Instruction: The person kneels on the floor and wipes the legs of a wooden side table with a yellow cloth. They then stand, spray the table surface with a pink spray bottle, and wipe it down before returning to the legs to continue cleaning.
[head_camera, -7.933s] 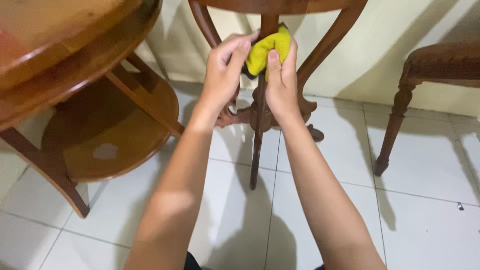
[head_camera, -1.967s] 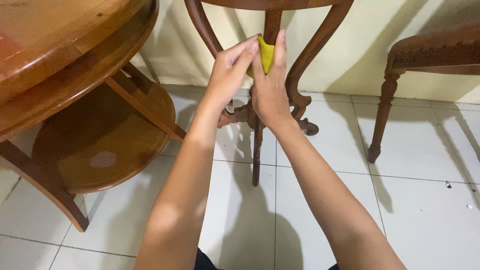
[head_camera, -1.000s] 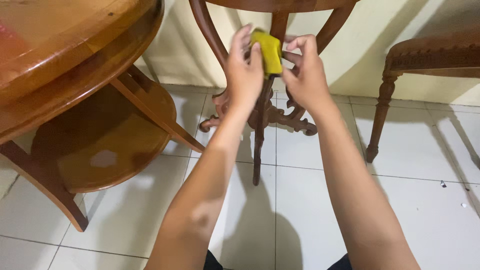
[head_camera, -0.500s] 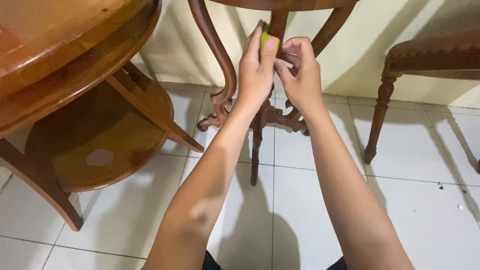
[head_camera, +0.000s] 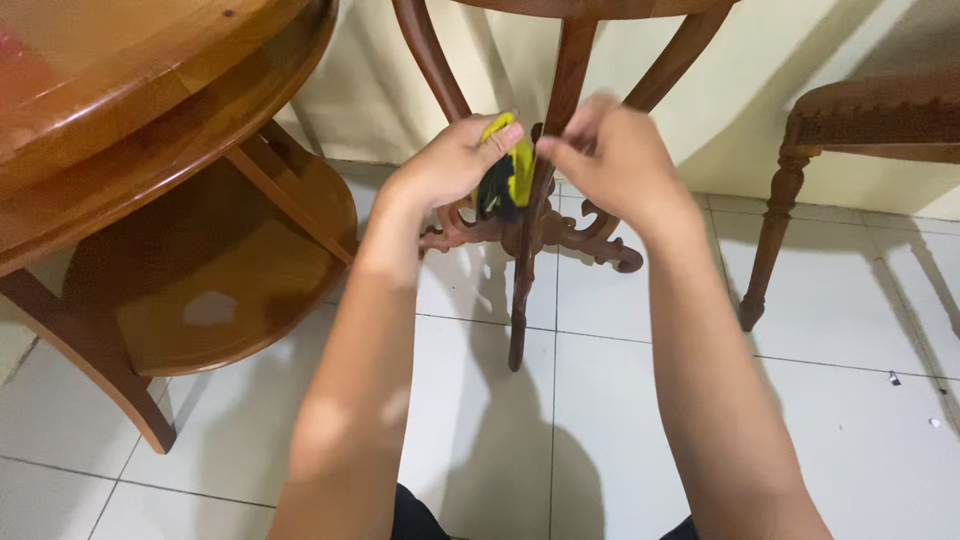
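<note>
My left hand (head_camera: 447, 167) grips a yellow cloth (head_camera: 511, 172) with a dark underside, pressed against the front curved leg (head_camera: 537, 215) of a small dark wooden stand. My right hand (head_camera: 610, 150) is on the other side of that leg, fingers pinched at the cloth's edge beside it. The stand's other curved legs (head_camera: 428, 60) rise to its top at the frame's upper edge, and a carved scroll base (head_camera: 590, 235) joins them low down.
A round wooden table (head_camera: 130, 110) with a lower shelf (head_camera: 220, 290) stands at the left. A carved wooden chair (head_camera: 800, 170) is at the right by the cream wall. White floor tiles (head_camera: 830, 400) carry a few small bits of debris.
Both hands have slid down the stand's front leg with the cloth, from near the top to about mid-height. The cloth's dark side now shows.
</note>
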